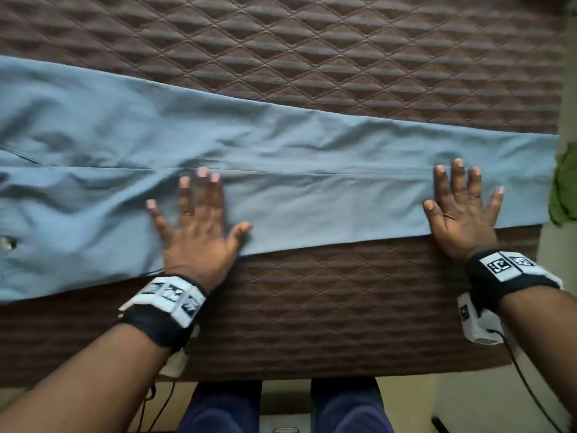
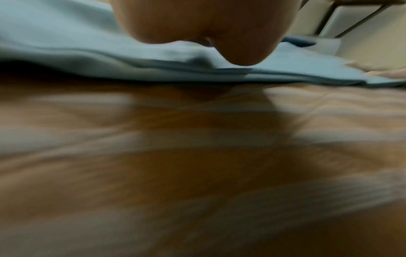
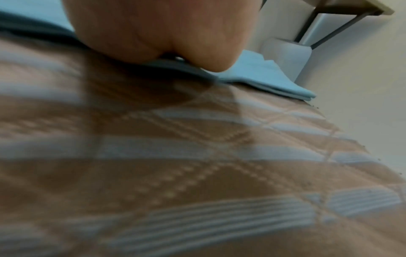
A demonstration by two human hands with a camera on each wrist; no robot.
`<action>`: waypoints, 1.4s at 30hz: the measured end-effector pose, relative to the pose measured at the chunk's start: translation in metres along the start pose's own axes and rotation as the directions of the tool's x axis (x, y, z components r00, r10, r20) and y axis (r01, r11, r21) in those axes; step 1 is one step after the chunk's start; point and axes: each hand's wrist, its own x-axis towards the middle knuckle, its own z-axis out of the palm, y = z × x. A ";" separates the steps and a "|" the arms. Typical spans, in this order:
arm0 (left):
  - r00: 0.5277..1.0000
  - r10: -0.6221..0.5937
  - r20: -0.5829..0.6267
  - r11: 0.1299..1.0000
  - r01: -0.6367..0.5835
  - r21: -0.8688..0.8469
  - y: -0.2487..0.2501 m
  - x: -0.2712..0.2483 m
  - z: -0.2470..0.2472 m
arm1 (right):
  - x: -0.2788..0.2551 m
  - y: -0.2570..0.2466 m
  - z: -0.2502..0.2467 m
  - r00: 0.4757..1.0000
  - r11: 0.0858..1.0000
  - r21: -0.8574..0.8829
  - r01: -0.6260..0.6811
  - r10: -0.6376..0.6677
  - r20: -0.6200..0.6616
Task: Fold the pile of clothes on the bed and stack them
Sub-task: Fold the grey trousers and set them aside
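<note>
1. The left hand [image 1: 196, 226] lies flat, palm down, on the trousers [image 1: 281, 170], fingers straight and spread, thumb out to the right. It holds nothing; it only presses on the cloth.
2. In the left wrist view the heel of the left hand [image 2: 204, 22] sits on the cloth's near edge [image 2: 153, 69], where several layers show stacked.
3. The right hand [image 1: 462, 210] lies flat too, fingers splayed and straight, palm on the trousers near their right end. Its wrist is over the bedcover [image 1: 343, 292].
4. In the right wrist view the right hand's heel [image 3: 158, 31] presses the cloth edge [image 3: 263, 81] down; the view is blurred.
5. The trousers, light blue, stretch in a long band under both hands, from the far left to just right of the right hand. A seam [image 1: 312, 174] runs lengthwise at the fingertips of both hands. Left of the left hand the cloth is wrinkled, and a small metal button [image 1: 7, 243] shows near the left edge.
6. The brown quilted bedcover lies under the trousers, bare beyond the fingers and toward the person.
7. Right of the right hand, past the trousers' end, lies a green cloth [image 1: 565, 189], partly cut off.
8. Both wrists wear black bands [image 1: 165, 310] with white marker tiles.
9. Below the bed edge, the person's legs [image 1: 224, 407] in dark blue show.
</note>
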 end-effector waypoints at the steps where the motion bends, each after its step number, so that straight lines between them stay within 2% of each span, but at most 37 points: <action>1: 0.996 0.070 -0.062 0.997 -0.071 -0.020 0.023 0.002 0.000 | -0.004 -0.009 -0.004 1.000 1.000 0.002 -0.015 0.015 -0.017; 3: 0.968 0.208 -0.143 0.970 -0.223 -0.099 0.081 0.011 -0.002 | -0.012 -0.035 -0.006 0.989 0.998 0.021 0.055 -0.051 -0.142; 5: 0.952 0.269 -0.146 0.937 -0.294 -0.191 0.131 0.023 -0.006 | -0.017 -0.075 0.000 0.947 0.978 0.005 0.208 -0.200 -0.250; 7: 0.963 0.251 -0.100 0.933 -0.268 -0.240 0.157 0.034 0.000 | -0.015 -0.112 0.013 0.909 0.947 -0.023 0.319 -0.313 -0.276; 10: 0.975 0.215 -0.049 0.957 -0.220 -0.190 0.159 0.037 0.018 | -0.012 -0.130 0.028 0.918 0.947 -0.036 0.318 -0.317 -0.239; 13: 0.976 0.195 -0.095 0.966 -0.208 -0.151 0.164 0.036 0.028 | -0.006 -0.071 0.026 0.951 0.971 -0.017 0.238 -0.236 -0.199; 15: 0.982 0.169 -0.086 0.974 -0.180 -0.140 0.164 0.034 0.028 | -0.003 -0.008 0.020 0.981 0.993 0.016 0.115 -0.111 -0.157; 17: 0.987 0.147 -0.060 0.980 -0.153 -0.126 0.166 0.034 0.027 | 0.001 0.069 0.010 0.992 0.997 0.051 -0.063 0.068 -0.107; 19: 0.988 0.146 -0.047 0.982 -0.151 -0.116 0.170 0.035 0.025 | 0.005 0.139 -0.003 0.963 0.958 0.115 -0.263 0.268 -0.023; 20: 0.989 0.145 -0.041 0.982 -0.148 -0.113 0.167 0.034 0.025 | 0.005 0.158 -0.010 0.942 0.932 0.140 -0.334 0.335 0.013; 22: 0.992 0.123 -0.030 0.987 -0.125 -0.097 0.171 0.032 0.019 | 0.002 0.175 -0.028 0.932 0.919 0.170 -0.356 0.363 -0.011; 25: 0.989 0.117 -0.094 0.987 -0.126 -0.101 0.190 0.036 0.005 | 0.004 0.130 -0.044 0.953 0.963 0.215 -0.162 0.209 -0.218; 28: 0.958 0.224 -0.177 0.962 -0.246 -0.119 0.213 0.058 -0.006 | 0.011 0.033 -0.039 0.942 0.968 0.228 0.105 -0.023 -0.335; 30: 0.972 0.159 -0.170 0.969 -0.187 -0.162 0.206 0.082 -0.008 | 0.017 -0.040 -0.034 0.932 0.952 0.183 0.245 -0.179 -0.314; 32: 0.992 0.015 -0.123 0.987 -0.034 -0.158 0.180 0.100 -0.002 | 0.025 -0.100 -0.034 0.932 0.924 0.181 0.337 -0.301 -0.201; 34: 0.997 -0.016 -0.070 0.998 0.011 -0.069 0.153 0.105 0.010 | 0.036 -0.136 -0.031 0.939 0.909 0.237 0.344 -0.327 -0.108; 36: 0.998 -0.003 -0.069 0.999 0.000 -0.048 0.146 0.102 0.017 | 0.044 -0.143 -0.024 0.949 0.914 0.257 0.314 -0.307 -0.069; 38: 0.994 -0.029 -0.107 0.996 0.019 -0.088 0.154 0.099 0.018 | 0.047 -0.128 -0.011 0.951 0.938 0.160 0.306 -0.293 -0.102; 40: 0.992 -0.035 -0.124 0.994 0.021 -0.106 0.163 0.097 0.014 | 0.049 -0.095 -0.007 0.953 0.960 0.107 0.258 -0.235 -0.190; 42: 0.992 -0.024 -0.122 0.995 0.012 -0.098 0.164 0.095 0.011 | 0.055 -0.051 -0.009 0.961 0.972 0.084 0.218 -0.199 -0.191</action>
